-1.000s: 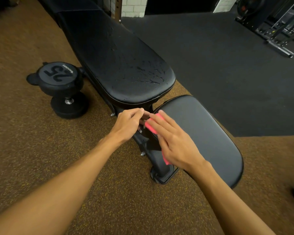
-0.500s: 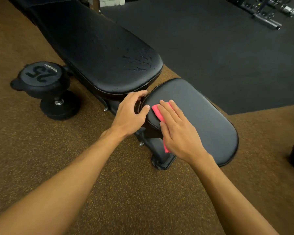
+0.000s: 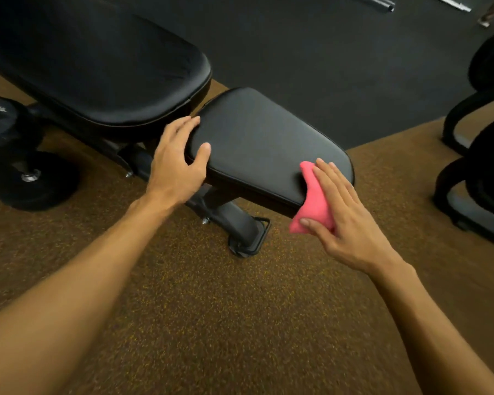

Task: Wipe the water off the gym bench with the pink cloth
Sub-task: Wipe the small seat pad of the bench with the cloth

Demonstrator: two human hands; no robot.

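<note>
The black gym bench has a long back pad (image 3: 103,72) at the upper left and a smaller seat pad (image 3: 263,138) in the middle. My right hand (image 3: 345,220) presses the pink cloth (image 3: 314,203) against the near right edge of the seat pad, with part of the cloth hanging below the rim. My left hand (image 3: 177,163) rests with fingers apart on the seat pad's left end, thumb on top. No water drops are plainly visible on the pads in this blurred view.
A black dumbbell (image 3: 9,155) stands on the brown speckled floor at the left. The bench's foot (image 3: 248,235) sits below the seat. Black equipment (image 3: 479,155) stands at the right edge. Dark mat flooring (image 3: 354,67) lies beyond the bench.
My right hand has slid the pink cloth from the seat pad's left end to its near right edge. My left hand stays at the seat's left end. The view shifted right.
</note>
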